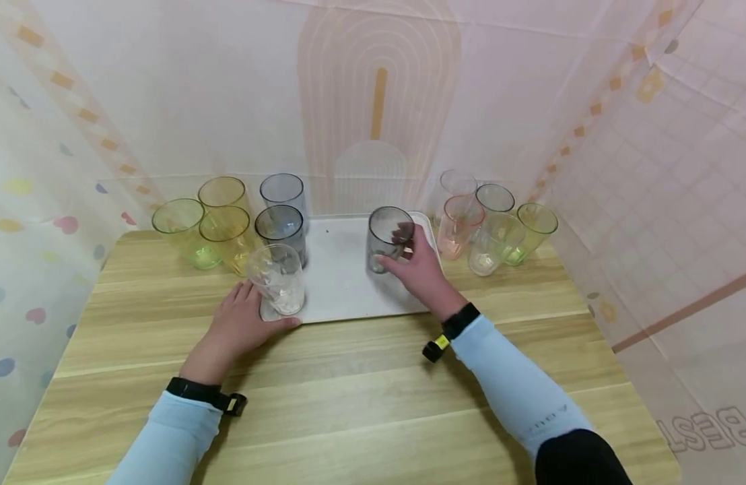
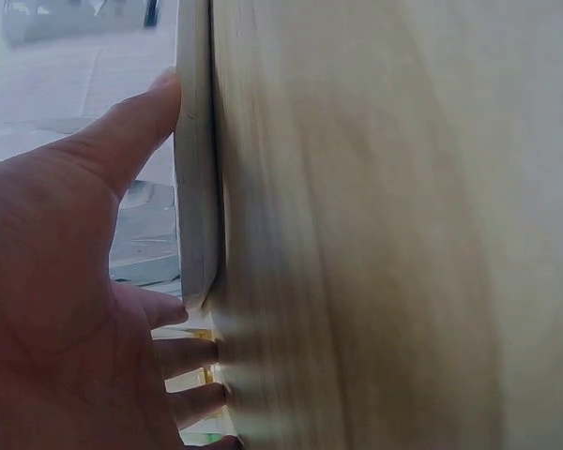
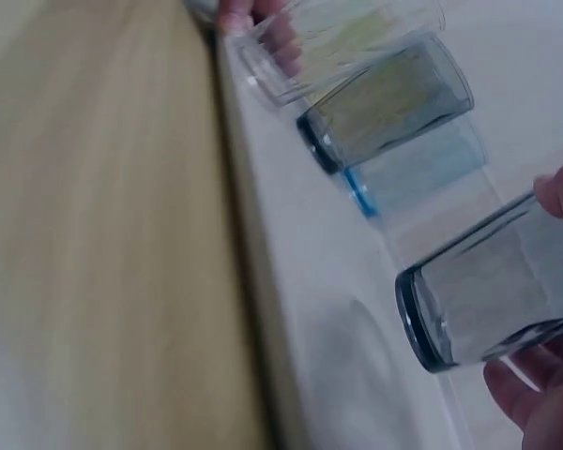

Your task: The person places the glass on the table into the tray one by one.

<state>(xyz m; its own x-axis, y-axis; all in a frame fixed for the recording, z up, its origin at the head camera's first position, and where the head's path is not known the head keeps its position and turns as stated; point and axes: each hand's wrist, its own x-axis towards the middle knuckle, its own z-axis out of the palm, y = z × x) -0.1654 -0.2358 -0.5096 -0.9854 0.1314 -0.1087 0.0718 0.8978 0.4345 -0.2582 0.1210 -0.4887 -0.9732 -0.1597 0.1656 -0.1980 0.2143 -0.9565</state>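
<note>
My right hand (image 1: pixel 423 273) grips a grey tinted glass (image 1: pixel 380 246) by its side, thumb in front and fingers behind. In the right wrist view, the base of that glass (image 3: pixel 488 295) is raised over the white tray (image 1: pixel 343 289), with a shadow below. At the tray's front left corner rests my left hand (image 1: pixel 242 320); the left wrist view shows its thumb (image 2: pixel 136 127) against the tray's edge (image 2: pixel 195 178) and its fingers extended. Along the tray's left side stand a clear glass (image 1: pixel 282 293), another grey glass (image 1: pixel 288 236) and a bluish glass (image 1: pixel 282 188).
Left of the tray stand two yellow glasses (image 1: pixel 226 232) and a green glass (image 1: pixel 185 229). Several more glasses crowd the right side, among them a pink glass (image 1: pixel 460 225) and a yellow-green glass (image 1: pixel 536 232). A patterned cloth (image 1: pixel 227 87) hangs behind the wooden table (image 1: pixel 349 404).
</note>
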